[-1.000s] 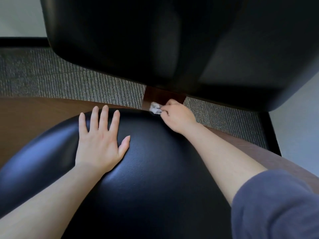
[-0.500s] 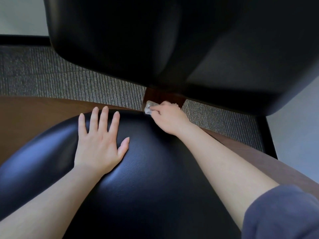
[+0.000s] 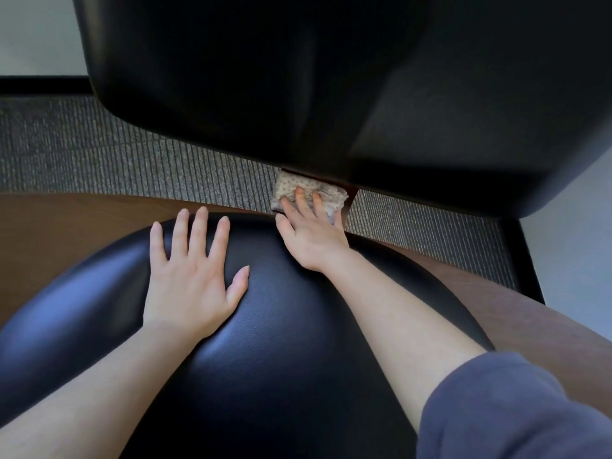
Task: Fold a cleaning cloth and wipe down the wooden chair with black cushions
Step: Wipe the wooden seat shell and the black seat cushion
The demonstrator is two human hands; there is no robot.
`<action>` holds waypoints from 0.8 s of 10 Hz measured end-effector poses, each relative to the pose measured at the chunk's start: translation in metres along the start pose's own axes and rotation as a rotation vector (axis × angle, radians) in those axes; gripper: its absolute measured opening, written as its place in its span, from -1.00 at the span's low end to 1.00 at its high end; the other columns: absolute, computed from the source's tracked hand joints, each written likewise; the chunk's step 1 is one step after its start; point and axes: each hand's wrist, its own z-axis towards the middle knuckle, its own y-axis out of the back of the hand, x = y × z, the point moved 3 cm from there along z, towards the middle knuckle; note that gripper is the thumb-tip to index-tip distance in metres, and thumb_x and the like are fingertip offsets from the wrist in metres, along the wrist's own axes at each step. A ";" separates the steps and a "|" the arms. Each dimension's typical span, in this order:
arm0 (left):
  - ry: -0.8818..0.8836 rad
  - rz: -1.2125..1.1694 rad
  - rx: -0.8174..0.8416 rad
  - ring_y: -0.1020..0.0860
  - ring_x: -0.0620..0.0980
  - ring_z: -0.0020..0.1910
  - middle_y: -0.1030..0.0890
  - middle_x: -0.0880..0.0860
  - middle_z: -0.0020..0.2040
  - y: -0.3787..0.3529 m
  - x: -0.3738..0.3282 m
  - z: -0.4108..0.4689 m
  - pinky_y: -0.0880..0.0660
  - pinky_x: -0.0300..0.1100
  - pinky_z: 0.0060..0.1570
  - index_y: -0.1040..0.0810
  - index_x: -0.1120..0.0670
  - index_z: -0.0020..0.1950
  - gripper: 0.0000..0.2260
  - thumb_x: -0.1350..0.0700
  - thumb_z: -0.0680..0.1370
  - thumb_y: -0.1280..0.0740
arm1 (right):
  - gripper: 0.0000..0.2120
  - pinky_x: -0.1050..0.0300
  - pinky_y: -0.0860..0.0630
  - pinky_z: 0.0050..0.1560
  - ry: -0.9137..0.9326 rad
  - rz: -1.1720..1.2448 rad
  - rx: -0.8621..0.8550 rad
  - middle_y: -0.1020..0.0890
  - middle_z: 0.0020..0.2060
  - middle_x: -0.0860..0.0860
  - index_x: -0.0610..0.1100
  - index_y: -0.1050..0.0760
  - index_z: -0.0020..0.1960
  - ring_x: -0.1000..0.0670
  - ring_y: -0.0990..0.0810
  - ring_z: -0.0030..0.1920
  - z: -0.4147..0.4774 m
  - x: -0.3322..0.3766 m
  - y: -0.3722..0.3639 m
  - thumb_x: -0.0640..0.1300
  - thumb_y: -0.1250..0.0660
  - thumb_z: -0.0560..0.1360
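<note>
A black seat cushion (image 3: 281, 342) fills the lower view, with the black back cushion (image 3: 298, 77) looming above it. Between them a short brown wooden post (image 3: 351, 200) joins seat and back. My right hand (image 3: 311, 226) presses a pale dotted cleaning cloth (image 3: 291, 185) flat against that post with straight fingers. My left hand (image 3: 192, 273) rests palm down on the seat cushion, fingers spread.
The wooden seat frame (image 3: 66, 220) curves around the cushion on the left and right. Grey ribbed carpet (image 3: 116, 160) shows behind the seat, with a black baseboard (image 3: 39, 86) and pale wall beyond.
My right hand went from gripping the bunched cloth at the post's base to pressing it spread flat, higher on the post. My left hand stayed put.
</note>
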 end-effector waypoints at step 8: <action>0.016 -0.008 -0.026 -0.18 0.30 0.50 -0.29 0.29 0.49 0.000 0.000 -0.001 0.00 0.31 0.44 -0.30 0.17 0.51 -0.32 -0.24 0.53 -0.03 | -0.46 -0.31 0.12 0.49 0.041 -0.153 -0.256 -0.05 0.57 0.17 0.16 0.03 0.57 0.04 -0.05 0.56 -0.007 -0.021 0.018 0.22 0.11 0.62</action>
